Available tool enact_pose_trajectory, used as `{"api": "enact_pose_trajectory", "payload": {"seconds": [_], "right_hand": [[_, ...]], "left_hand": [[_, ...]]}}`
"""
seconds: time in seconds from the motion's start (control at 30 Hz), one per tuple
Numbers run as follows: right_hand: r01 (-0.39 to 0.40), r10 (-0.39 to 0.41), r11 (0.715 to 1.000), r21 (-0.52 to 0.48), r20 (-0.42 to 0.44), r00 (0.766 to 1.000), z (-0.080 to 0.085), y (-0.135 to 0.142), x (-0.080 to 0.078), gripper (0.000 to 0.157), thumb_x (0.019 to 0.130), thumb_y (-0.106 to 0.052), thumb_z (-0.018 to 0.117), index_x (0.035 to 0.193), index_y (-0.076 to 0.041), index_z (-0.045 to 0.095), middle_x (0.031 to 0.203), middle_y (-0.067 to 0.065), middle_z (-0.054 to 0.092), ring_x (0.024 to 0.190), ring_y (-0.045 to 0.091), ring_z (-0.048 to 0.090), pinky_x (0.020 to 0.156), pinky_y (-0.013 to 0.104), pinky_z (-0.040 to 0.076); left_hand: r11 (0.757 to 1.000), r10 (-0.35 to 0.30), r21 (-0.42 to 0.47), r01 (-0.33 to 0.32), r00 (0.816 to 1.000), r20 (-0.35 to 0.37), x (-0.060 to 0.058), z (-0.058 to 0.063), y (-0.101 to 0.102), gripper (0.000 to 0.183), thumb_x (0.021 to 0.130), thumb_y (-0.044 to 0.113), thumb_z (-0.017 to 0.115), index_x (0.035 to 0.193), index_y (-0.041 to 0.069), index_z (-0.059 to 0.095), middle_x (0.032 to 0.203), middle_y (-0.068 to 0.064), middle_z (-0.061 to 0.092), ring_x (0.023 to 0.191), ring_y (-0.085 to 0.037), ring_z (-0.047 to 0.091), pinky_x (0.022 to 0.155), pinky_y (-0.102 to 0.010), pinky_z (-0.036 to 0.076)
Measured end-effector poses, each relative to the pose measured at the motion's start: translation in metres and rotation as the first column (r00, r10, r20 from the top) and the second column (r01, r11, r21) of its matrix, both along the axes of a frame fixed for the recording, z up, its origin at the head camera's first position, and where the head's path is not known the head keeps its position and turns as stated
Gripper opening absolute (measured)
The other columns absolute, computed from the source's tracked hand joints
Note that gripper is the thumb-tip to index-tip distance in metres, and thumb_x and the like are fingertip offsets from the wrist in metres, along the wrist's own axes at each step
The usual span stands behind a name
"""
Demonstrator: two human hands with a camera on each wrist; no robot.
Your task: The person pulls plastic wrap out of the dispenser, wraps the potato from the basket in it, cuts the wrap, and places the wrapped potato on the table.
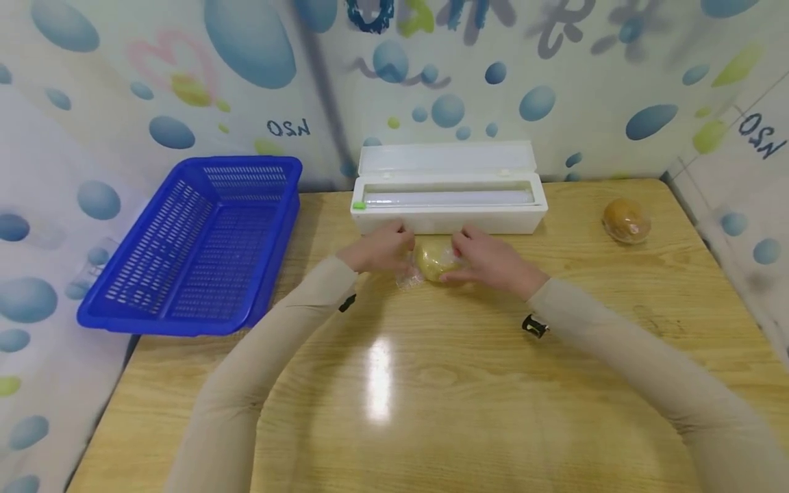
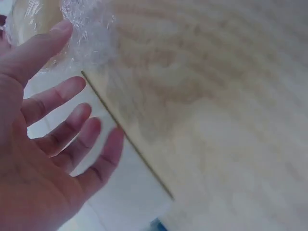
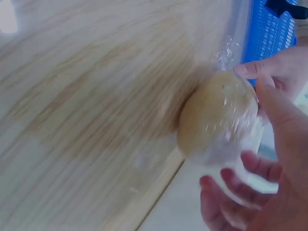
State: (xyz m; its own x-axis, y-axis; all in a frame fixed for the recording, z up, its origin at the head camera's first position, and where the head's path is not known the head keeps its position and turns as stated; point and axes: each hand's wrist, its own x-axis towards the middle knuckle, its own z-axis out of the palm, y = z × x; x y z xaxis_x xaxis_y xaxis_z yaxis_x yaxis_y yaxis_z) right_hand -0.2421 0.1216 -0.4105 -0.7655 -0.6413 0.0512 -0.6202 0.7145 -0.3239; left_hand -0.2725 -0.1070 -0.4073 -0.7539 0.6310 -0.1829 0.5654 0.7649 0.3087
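Note:
A round, pale-yellow piece of produce [image 1: 434,261], possibly a potato, lies on the table in clear cling film [image 2: 91,33] that is crumpled at its left end. The left hand [image 1: 385,248] is at that end. In the left wrist view its thumb touches the film, while the other fingers are loosely bent and apart from it. At the opposite end is the right hand [image 1: 490,263]. Its thumb touches the wrapped produce [image 3: 216,118] in the right wrist view, and several half-bent fingers stand off below. The right index finger is partly hidden.
Behind the hands stands a white cling film dispenser [image 1: 450,220], lid raised, with a film roll inside. A blue basket [image 1: 265,274] sits on the left. An orange-coloured round fruit [image 1: 625,220], shiny with film, lies at the right. Patterned walls border the wooden table [image 1: 450,404].

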Motion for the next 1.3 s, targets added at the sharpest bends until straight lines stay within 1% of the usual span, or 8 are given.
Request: {"api": "enact_pose_trajectory", "payload": {"seconds": [0.2,0.53,0.77,0.93,1.0,1.07,1.2,1.3], "right_hand": [[0.002,-0.001,1.0,0.021,-0.076,0.997,-0.004,-0.011,0.0,0.064,0.074,-0.048,0.066,0.118,-0.008,0.042,0.091,0.009,0.05,0.072,0.02,0.051,0.057,0.034,0.046],[-0.126,0.137,0.988,-0.085,0.135,0.981,0.007,-0.006,-0.008,0.054,0.078,-0.009,0.067,0.128,-0.008,0.044,0.127,0.017,0.043,0.114,0.033,0.041,0.093,0.046,0.034],[-0.201,0.22,0.974,-0.108,0.217,0.951,0.012,-0.004,-0.015,0.056,0.076,0.007,0.061,0.127,-0.004,0.042,0.13,0.014,0.041,0.119,0.032,0.035,0.098,0.045,0.028],[-0.229,0.254,0.965,-0.127,0.242,0.936,0.013,-0.003,-0.016,0.056,0.075,0.014,0.058,0.125,-0.007,0.044,0.131,0.013,0.038,0.121,0.031,0.032,0.098,0.044,0.028],[-0.244,0.27,0.96,-0.138,0.23,0.935,0.013,-0.003,-0.015,0.055,0.074,0.015,0.056,0.123,-0.008,0.046,0.129,0.014,0.039,0.12,0.031,0.033,0.097,0.044,0.03],[-0.248,0.278,0.957,-0.152,0.222,0.935,0.014,-0.003,-0.014,0.054,0.072,0.015,0.056,0.121,-0.008,0.047,0.128,0.015,0.039,0.118,0.032,0.034,0.095,0.045,0.031],[-0.232,0.267,0.96,-0.159,0.257,0.929,0.012,-0.006,-0.016,0.046,0.075,0.007,0.053,0.118,-0.008,0.048,0.128,0.016,0.038,0.117,0.032,0.034,0.094,0.047,0.032],[-0.201,0.244,0.966,-0.164,0.305,0.921,0.013,-0.01,-0.018,0.037,0.085,-0.004,0.052,0.121,-0.006,0.046,0.129,0.016,0.038,0.12,0.032,0.032,0.096,0.047,0.028]], "left_hand": [[0.998,0.062,0.022,-0.065,0.992,0.11,0.014,-0.011,-0.001,0.044,0.073,0.03,0.073,0.101,0.005,0.049,0.08,-0.002,0.053,0.069,-0.015,0.049,0.06,-0.026,0.043],[0.995,0.067,0.055,-0.08,0.975,0.21,0.032,-0.015,-0.017,0.014,0.074,0.006,0.069,0.079,0.005,0.056,0.07,-0.001,0.051,0.066,-0.014,0.046,0.059,-0.024,0.038],[0.98,-0.001,0.176,-0.088,0.891,0.453,0.053,-0.008,-0.019,0.017,0.076,0.007,0.068,0.077,0.005,0.051,0.068,0.001,0.043,0.063,-0.011,0.04,0.055,-0.021,0.034],[0.99,-0.06,0.139,-0.022,0.825,0.562,0.066,-0.003,-0.021,0.019,0.079,0.018,0.068,0.073,0.006,0.055,0.064,0.003,0.048,0.058,-0.007,0.041,0.053,-0.02,0.035],[0.992,-0.006,0.108,-0.068,0.821,0.571,0.068,-0.002,-0.022,0.025,0.081,0.027,0.066,0.071,0.005,0.057,0.062,0.001,0.051,0.055,-0.008,0.043,0.052,-0.021,0.037],[0.971,0.1,0.12,-0.205,0.813,0.574,0.069,-0.005,-0.02,0.033,0.083,0.034,0.062,0.073,0.003,0.061,0.064,-0.001,0.056,0.057,-0.009,0.049,0.053,-0.022,0.041],[0.856,0.258,0.221,-0.467,0.756,0.601,0.066,-0.014,-0.007,0.044,0.082,0.044,0.06,0.08,0.0,0.064,0.073,-0.008,0.064,0.064,-0.017,0.06,0.059,-0.028,0.049],[0.836,0.27,0.271,-0.477,0.788,0.554,0.066,-0.018,0.009,0.047,0.077,0.048,0.063,0.066,0.002,0.061,0.061,-0.007,0.06,0.051,-0.014,0.055,0.048,-0.026,0.047]]}}
